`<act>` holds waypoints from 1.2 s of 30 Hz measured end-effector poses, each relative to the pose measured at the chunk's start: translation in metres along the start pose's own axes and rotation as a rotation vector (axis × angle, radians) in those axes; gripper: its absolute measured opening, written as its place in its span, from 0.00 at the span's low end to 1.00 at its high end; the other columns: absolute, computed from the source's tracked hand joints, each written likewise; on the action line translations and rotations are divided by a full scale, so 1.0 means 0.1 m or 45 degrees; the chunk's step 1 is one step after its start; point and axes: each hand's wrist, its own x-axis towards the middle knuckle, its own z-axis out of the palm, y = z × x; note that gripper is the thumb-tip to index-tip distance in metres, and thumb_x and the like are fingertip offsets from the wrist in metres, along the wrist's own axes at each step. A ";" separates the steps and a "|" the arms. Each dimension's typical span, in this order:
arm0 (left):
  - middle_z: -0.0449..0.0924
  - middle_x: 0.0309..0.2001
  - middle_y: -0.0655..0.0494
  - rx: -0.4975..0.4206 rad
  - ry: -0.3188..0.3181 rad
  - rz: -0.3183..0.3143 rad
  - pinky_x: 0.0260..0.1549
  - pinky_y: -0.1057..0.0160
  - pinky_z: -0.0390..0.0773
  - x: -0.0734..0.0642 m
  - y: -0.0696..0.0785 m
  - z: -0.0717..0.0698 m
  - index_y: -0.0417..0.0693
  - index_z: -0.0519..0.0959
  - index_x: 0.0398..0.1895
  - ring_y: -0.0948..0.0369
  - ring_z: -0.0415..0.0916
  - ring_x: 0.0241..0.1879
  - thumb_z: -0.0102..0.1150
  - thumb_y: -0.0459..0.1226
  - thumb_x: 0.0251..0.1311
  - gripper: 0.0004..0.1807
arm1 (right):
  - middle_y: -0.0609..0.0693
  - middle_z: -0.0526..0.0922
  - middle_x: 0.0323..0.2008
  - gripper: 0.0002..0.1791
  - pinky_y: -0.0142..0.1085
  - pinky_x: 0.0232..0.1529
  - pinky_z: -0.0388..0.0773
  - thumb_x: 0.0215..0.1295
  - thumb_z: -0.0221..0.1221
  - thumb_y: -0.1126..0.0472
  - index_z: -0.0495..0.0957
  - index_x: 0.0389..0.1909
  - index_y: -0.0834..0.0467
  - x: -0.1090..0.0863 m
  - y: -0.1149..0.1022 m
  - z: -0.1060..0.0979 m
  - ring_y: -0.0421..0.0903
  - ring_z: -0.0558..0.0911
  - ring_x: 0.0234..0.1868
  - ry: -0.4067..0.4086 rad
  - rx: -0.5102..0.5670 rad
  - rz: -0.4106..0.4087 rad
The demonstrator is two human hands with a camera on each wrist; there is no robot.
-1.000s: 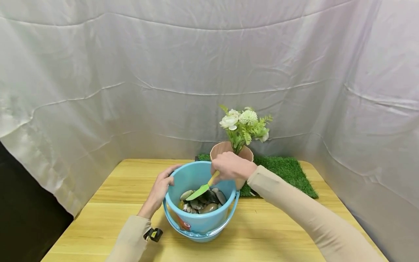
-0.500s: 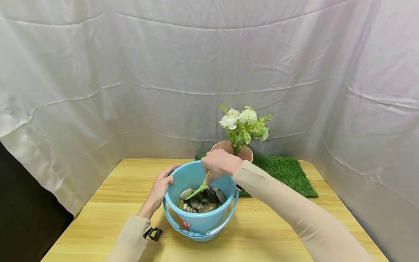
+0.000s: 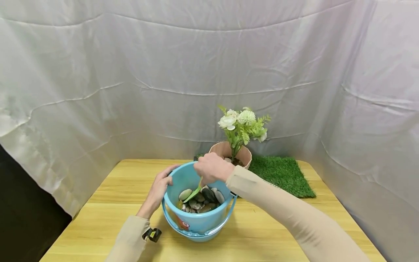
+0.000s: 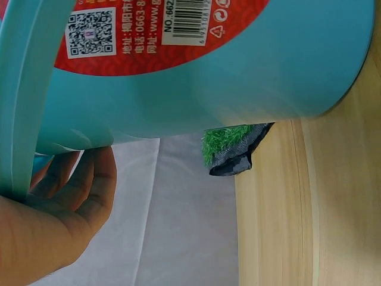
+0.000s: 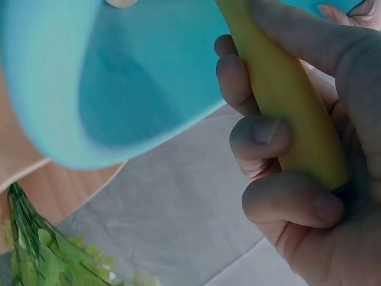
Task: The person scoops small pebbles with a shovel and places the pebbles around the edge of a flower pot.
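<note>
One blue bucket (image 3: 199,223) stands midway between the left and right edges of the tabletop (image 3: 262,229); its stones (image 3: 209,195) could slide off the shovel (image 3: 192,195) if the narrow blade tilts. The left hand (image 3: 160,187) holds the bucket's rim, fingers half bent; the right hand (image 3: 212,169) curls fully round the shovel's handle. Beyond, towards the far edge, stands a flowerpot (image 3: 220,148).

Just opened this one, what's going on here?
A person's right grip holds a trowel, its green blade down at the stones in a blue bucket. The left grip holds the bucket by its rim. Behind it, white flowers stand in a pink pot by a grass mat.
</note>
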 end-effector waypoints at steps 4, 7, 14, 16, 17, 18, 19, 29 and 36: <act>0.71 0.65 0.44 -0.008 -0.008 0.002 0.46 0.57 0.71 0.00 -0.01 0.00 0.46 0.69 0.68 0.47 0.69 0.54 0.41 0.27 0.51 0.35 | 0.40 0.84 0.28 0.14 0.35 0.26 0.75 0.50 0.70 0.41 0.84 0.27 0.47 0.02 0.02 0.02 0.42 0.79 0.26 -0.020 0.016 0.002; 0.71 0.64 0.43 -0.014 -0.007 0.007 0.45 0.57 0.71 0.00 -0.01 0.00 0.45 0.69 0.68 0.46 0.69 0.54 0.41 0.27 0.51 0.35 | 0.40 0.85 0.30 0.14 0.35 0.28 0.76 0.51 0.70 0.41 0.85 0.29 0.46 0.05 0.04 0.03 0.42 0.80 0.28 -0.032 0.017 -0.002; 0.72 0.63 0.43 -0.005 0.006 0.018 0.43 0.57 0.70 0.00 0.00 0.00 0.48 0.71 0.67 0.46 0.69 0.51 0.41 0.27 0.51 0.34 | 0.41 0.85 0.33 0.14 0.35 0.29 0.77 0.51 0.70 0.41 0.85 0.30 0.46 0.07 0.03 0.04 0.42 0.81 0.30 -0.022 -0.039 -0.037; 0.72 0.64 0.44 -0.010 0.007 0.017 0.43 0.58 0.70 0.00 0.00 0.00 0.48 0.71 0.67 0.47 0.69 0.52 0.41 0.27 0.51 0.34 | 0.42 0.86 0.33 0.14 0.35 0.29 0.77 0.51 0.70 0.41 0.86 0.30 0.46 0.06 0.03 0.05 0.42 0.81 0.29 0.003 -0.054 -0.055; 0.72 0.64 0.44 -0.012 0.006 0.015 0.43 0.58 0.70 0.00 0.00 0.00 0.47 0.70 0.67 0.47 0.69 0.52 0.41 0.27 0.51 0.34 | 0.42 0.86 0.33 0.15 0.35 0.29 0.77 0.50 0.70 0.41 0.86 0.30 0.46 0.06 0.03 0.06 0.42 0.81 0.29 0.025 -0.062 -0.070; 0.72 0.64 0.44 -0.013 0.006 0.011 0.44 0.57 0.70 0.00 0.00 0.00 0.47 0.70 0.67 0.47 0.69 0.52 0.41 0.27 0.51 0.35 | 0.42 0.86 0.33 0.14 0.35 0.29 0.76 0.49 0.71 0.41 0.86 0.30 0.46 0.05 0.04 0.07 0.42 0.81 0.29 0.050 -0.062 -0.089; 0.72 0.64 0.44 -0.014 0.006 0.007 0.44 0.57 0.70 -0.01 0.00 0.00 0.48 0.70 0.67 0.47 0.69 0.52 0.41 0.27 0.51 0.35 | 0.42 0.85 0.32 0.13 0.34 0.28 0.75 0.49 0.71 0.41 0.86 0.28 0.46 0.05 0.05 0.08 0.41 0.80 0.27 0.076 -0.061 -0.112; 0.71 0.64 0.43 -0.029 0.017 0.008 0.43 0.57 0.74 0.00 0.01 0.00 0.47 0.70 0.67 0.45 0.71 0.54 0.41 0.27 0.50 0.35 | 0.39 0.76 0.17 0.16 0.32 0.19 0.61 0.52 0.69 0.42 0.78 0.16 0.44 -0.05 0.21 0.25 0.37 0.67 0.17 0.137 0.067 -0.137; 0.71 0.64 0.43 -0.033 0.016 0.000 0.44 0.56 0.73 -0.02 0.00 0.03 0.46 0.70 0.67 0.45 0.70 0.55 0.41 0.27 0.51 0.35 | 0.42 0.86 0.27 0.14 0.33 0.24 0.72 0.51 0.68 0.39 0.87 0.25 0.45 0.02 0.22 0.22 0.41 0.78 0.24 0.020 0.091 -0.081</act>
